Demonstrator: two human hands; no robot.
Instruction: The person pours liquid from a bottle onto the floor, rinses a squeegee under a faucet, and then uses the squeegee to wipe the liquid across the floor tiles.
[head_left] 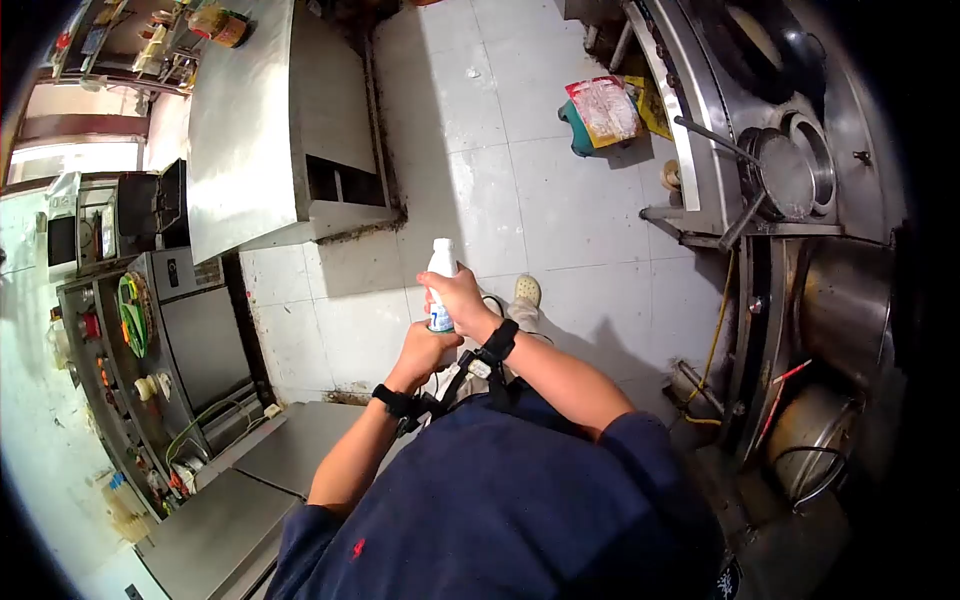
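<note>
White bottle between two hands

The right hand wraps the bottle's middle, hiding some of the label (only a "7" reads clearly); the left hand is at the base, fingers partly hidden, grip impossible to tell. In front of the torso, the bottle's long axis runs outward, cap foremost
</note>
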